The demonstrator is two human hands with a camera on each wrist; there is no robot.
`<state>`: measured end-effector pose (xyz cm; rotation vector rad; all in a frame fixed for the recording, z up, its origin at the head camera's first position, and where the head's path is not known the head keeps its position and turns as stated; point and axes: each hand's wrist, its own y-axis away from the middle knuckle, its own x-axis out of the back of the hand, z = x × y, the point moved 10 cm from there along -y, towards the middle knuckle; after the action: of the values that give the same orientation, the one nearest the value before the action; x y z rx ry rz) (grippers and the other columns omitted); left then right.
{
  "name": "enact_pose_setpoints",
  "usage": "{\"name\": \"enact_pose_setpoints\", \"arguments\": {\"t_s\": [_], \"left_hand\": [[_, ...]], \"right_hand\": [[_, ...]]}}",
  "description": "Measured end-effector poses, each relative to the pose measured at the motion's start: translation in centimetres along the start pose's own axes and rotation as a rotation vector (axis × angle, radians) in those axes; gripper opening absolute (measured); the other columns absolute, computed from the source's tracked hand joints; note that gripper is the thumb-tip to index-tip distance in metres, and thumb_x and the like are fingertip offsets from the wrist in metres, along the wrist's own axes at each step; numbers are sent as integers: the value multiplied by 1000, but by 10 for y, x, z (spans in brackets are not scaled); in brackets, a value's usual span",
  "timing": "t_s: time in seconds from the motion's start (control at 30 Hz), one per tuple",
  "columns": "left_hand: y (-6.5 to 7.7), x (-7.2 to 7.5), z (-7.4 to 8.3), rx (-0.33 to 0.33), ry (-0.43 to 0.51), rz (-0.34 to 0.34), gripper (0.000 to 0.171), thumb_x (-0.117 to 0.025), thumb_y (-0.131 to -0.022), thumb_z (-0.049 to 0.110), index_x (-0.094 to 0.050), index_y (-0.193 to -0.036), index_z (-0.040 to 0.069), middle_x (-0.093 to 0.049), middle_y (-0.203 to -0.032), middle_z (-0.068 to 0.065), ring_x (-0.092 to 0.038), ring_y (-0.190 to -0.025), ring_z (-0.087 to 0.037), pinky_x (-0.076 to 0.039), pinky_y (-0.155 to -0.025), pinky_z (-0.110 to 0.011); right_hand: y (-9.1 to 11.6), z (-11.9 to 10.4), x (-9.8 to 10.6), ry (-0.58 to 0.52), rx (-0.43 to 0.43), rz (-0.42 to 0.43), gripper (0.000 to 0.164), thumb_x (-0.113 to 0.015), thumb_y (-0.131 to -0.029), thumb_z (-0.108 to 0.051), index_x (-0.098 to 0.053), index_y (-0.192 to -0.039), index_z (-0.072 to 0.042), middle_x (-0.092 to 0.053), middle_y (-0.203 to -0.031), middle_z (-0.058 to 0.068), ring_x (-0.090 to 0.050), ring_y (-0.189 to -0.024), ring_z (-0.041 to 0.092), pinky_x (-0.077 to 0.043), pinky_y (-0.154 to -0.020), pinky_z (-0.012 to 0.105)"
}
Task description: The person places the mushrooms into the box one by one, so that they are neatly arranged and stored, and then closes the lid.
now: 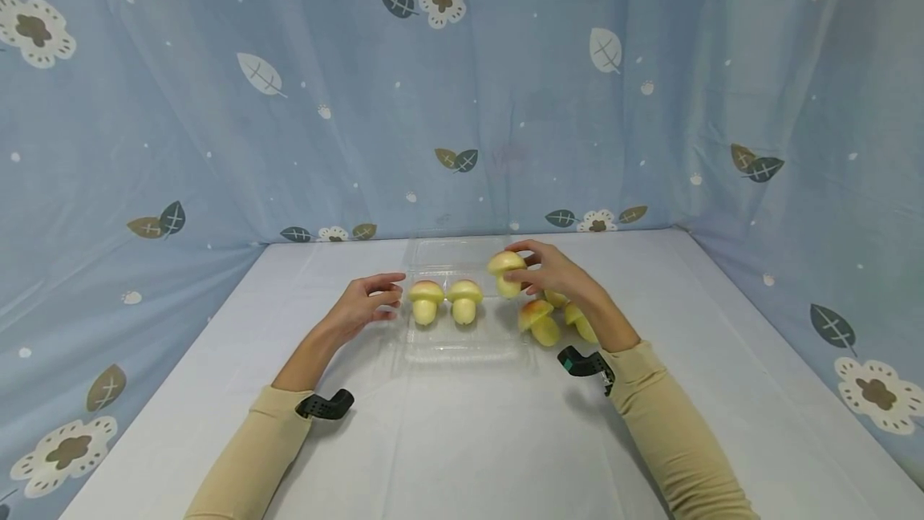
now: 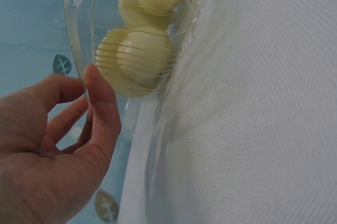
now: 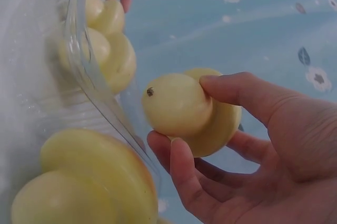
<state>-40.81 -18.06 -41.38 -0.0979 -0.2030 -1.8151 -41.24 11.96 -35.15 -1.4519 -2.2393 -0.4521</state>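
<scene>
A yellow mushroom (image 1: pixel 505 265) is held in the right hand (image 1: pixel 550 269) near the right end of a clear plastic box (image 1: pixel 462 354).
The right hand's thumb and fingers grip the mushroom, cap uppermost; whether it hangs over the box or just beyond the rim, I cannot tell. The left hand (image 1: pixel 361 305) pinches the box's left rim between thumb and fingers. Inside, two more mushrooms, a left one (image 1: pixel 426 301) and a right one (image 1: pixel 464 301), stand side by side, caps toward the back. Beneath and beside the right hand lie three others, partly hidden, the nearest one (image 1: pixel 540 322) tilted just beside the box on the white tablecloth (image 1: pixel 462 440). A patterned blue curtain (image 1: pixel 346 119) hangs behind.
</scene>
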Motion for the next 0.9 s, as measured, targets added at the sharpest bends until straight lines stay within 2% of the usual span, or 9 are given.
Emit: {"name": "enact_pose_setpoints", "arguments": {"t_s": [0.1, 0.3, 0.57, 0.7, 0.9], "left_hand": [[-1, 1, -1, 3, 4, 1, 52, -62, -98, 15, -46, -146, 5, -54, -111, -3, -62, -92, -15, -59, -76, -26], [-3, 1, -3, 9, 1, 1, 53, -62, -97, 15, -45, -146, 4, -54, -110, -3, -62, -92, -15, -59, -77, -27], [-2, 0, -2, -3, 3, -18, 52, -62, -98, 16, -45, -147, 6, -53, -113, -4, -62, -96, -19, -59, -77, -27], [-2, 0, -2, -2, 7, -24, 52, -61, -98, 16, -45, -147, 6, -53, -112, -4, -62, -96, -19, -59, -77, -27], [-2, 0, 2, -2, 0, -24, 52, -61, -98, 16, -44, -147, 5, -53, -113, -5, -62, -90, -12, -59, -77, -26]], "right_hand": [[0, -3, -2, 9, 4, 2, 60, -70, -92, -27, -45, -144, -13, -54, -132, 24, -70, -93, 33, -57, -86, 53], [-1, -7, -7, 44, 21, 1, 57, -70, -93, -27, -46, -143, -11, -56, -130, 22, -71, -90, 29, -59, -81, 48], [-3, -3, -12, 59, -18, 3, 56, -70, -92, -29, -48, -141, -15, -56, -130, 19, -71, -86, 23, -60, -77, 42], [-6, -1, -14, 60, -24, -1, 56, -71, -92, -30, -48, -141, -16, -54, -132, 19, -71, -90, 29, -60, -75, 40], [-7, -5, -14, 55, -41, -7, 57, -71, -91, -30, -47, -141, -16, -53, -132, 19, -70, -98, 36, -59, -80, 45]]}}
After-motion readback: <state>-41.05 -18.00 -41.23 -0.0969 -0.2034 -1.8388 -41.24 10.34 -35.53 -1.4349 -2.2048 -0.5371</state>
